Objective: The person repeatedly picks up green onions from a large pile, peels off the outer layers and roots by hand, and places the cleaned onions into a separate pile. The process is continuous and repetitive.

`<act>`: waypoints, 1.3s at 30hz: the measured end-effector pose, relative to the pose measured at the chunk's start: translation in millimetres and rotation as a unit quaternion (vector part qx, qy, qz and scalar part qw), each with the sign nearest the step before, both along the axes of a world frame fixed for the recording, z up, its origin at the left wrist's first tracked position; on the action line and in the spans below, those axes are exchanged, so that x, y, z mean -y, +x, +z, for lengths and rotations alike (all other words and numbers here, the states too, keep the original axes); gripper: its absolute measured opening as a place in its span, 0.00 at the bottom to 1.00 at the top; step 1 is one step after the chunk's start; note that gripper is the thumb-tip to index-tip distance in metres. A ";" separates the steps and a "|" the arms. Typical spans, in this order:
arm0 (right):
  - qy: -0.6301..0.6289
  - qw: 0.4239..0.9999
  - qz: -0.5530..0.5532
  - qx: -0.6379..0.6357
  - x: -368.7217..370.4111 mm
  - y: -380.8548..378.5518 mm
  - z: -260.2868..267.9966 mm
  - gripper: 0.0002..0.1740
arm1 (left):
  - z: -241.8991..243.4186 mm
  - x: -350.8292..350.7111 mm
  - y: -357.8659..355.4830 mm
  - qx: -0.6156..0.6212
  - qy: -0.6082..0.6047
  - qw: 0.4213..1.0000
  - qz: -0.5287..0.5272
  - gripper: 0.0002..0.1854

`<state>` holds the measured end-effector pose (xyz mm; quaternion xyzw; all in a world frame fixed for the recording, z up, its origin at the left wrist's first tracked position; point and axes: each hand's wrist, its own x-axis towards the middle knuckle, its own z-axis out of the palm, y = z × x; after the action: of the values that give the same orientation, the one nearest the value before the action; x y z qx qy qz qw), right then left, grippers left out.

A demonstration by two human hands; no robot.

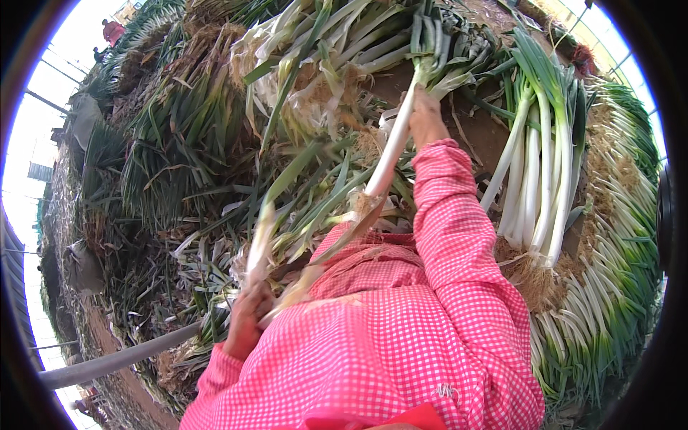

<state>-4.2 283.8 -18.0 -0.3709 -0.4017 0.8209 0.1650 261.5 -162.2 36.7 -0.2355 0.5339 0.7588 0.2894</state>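
My right hand is closed around a large green onion near the top of its white shaft. The stalk slants down toward me, with its roots at my lap and its green leaves pointing away. Lower left, my left hand grips a stripped outer leaf, whitish at the base and green toward its tip. That leaf is blurred. Another pale, torn strip hangs near the same hand; I cannot tell whether it is held. Several cleaned green onions lie at the right, roots toward me.
Untrimmed green onions with dry skins lie ahead. Peeled leaf waste covers the ground at left, beside heaped onion bundles. A grey pole juts in at lower left. Rows of cleaned onions line the right. A person is far off.
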 end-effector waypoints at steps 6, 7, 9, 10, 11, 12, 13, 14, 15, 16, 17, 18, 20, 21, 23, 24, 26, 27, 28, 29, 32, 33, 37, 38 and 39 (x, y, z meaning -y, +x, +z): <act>0.002 0.985 0.161 -0.068 -0.7 24.4 -37.4 0.12 | -95.9 68.1 -53.7 -0.191 -0.667 0.677 -0.246 0.29; 0.005 0.984 0.163 -0.071 6.8 32.3 -42.1 0.13 | -100.2 49.1 -77.3 -0.241 -0.652 0.681 -0.229 0.31; -0.016 0.983 0.176 -0.054 24.7 44.6 -42.0 0.14 | -95.1 -15.1 -121.2 -0.395 -0.515 0.733 -0.204 0.24; -0.025 0.978 0.180 -0.100 32.6 53.2 -37.4 0.15 | -89.3 -56.5 -136.4 -0.422 -0.389 0.792 -0.208 0.22; -0.065 0.978 0.169 -0.107 37.5 56.5 -28.3 0.15 | -81.2 -96.8 -147.4 -0.433 -0.327 0.801 -0.253 0.23; -0.080 0.970 0.206 -0.102 40.4 64.7 -19.1 0.18 | -73.4 -134.6 -151.1 -0.399 -0.266 0.832 -0.279 0.24; -0.100 0.955 0.241 -0.142 43.1 71.6 -9.5 0.21 | -65.2 -165.8 -151.2 -0.397 -0.182 0.849 -0.299 0.24; -0.124 0.957 0.219 -0.145 46.9 75.6 -1.1 0.19 | -56.8 -186.4 -148.3 -0.405 -0.269 0.802 -0.348 0.24; -0.109 0.959 0.229 -0.130 47.7 79.1 5.7 0.17 | -48.7 -199.1 -146.6 -0.446 -0.323 0.743 -0.382 0.24; -0.122 0.960 0.214 -0.129 45.5 82.5 10.7 0.16 | -41.8 -208.4 -148.6 -0.464 -0.347 0.710 -0.400 0.22; -0.138 0.957 0.222 -0.124 42.5 84.9 13.3 0.15 | -35.0 -207.2 -147.3 -0.407 -0.277 0.776 -0.393 0.22; -0.176 0.957 0.189 -0.131 38.9 84.1 14.1 0.14 | -28.3 -198.8 -146.2 -0.345 -0.206 0.833 -0.381 0.22; -0.191 0.949 0.175 -0.178 31.4 79.8 10.4 0.15 | -17.6 -171.8 -146.2 -0.238 -0.053 0.896 -0.372 0.21; -0.179 0.942 0.182 -0.215 27.8 76.6 7.7 0.16 | -12.3 -154.0 -144.5 -0.194 -0.008 0.910 -0.366 0.23; -0.135 0.935 0.187 -0.268 26.4 67.2 2.6 0.20 | -6.1 -118.2 -131.9 -0.124 0.050 0.921 -0.366 0.26; -0.159 0.938 0.184 -0.248 28.8 63.7 0.6 0.20 | -7.5 -104.4 -127.4 -0.112 0.053 0.914 -0.387 0.28; -0.142 0.954 0.196 -0.175 38.3 60.4 -1.0 0.20 | -15.5 -83.9 -117.6 -0.053 0.088 0.908 -0.405 0.33; -0.127 0.966 0.188 -0.124 45.3 59.2 -0.6 0.19 | -21.9 -77.7 -112.6 -0.023 0.096 0.916 -0.389 0.35; -0.103 0.965 0.211 -0.119 49.8 62.0 0.4 0.17 | -27.9 -73.0 -110.1 -0.001 0.132 0.918 -0.374 0.37; -0.121 0.967 0.188 -0.121 55.6 62.8 2.0 0.17 | -34.3 -70.3 -107.6 0.029 0.185 0.910 -0.370 0.38; -0.149 0.962 0.187 -0.134 61.0 69.2 8.1 0.16 | -47.4 -74.1 -106.3 0.046 0.211 0.884 -0.415 0.38; -0.144 0.962 0.207 -0.109 61.2 69.1 10.2 0.16 | -48.0 -78.9 -109.3 0.051 0.212 0.874 -0.435 0.39; -0.135 0.971 0.176 -0.087 62.2 63.9 13.8 0.11 | -28.6 -106.7 -141.0 -0.059 0.052 0.889 -0.452 0.33; -0.127 0.971 0.179 -0.093 64.8 62.8 13.7 0.11 | -22.0 -117.7 -155.7 -0.070 0.102 0.909 -0.398 0.29; -0.119 0.971 0.184 -0.097 67.7 62.4 13.1 0.10 | -16.8 -130.4 -172.3 -0.081 0.152 0.925 -0.340 0.25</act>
<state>58.2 216.0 -4.8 -0.2260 -0.3448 0.9111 0.0044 89.2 -31.9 19.9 0.0691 0.4817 0.7035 0.5180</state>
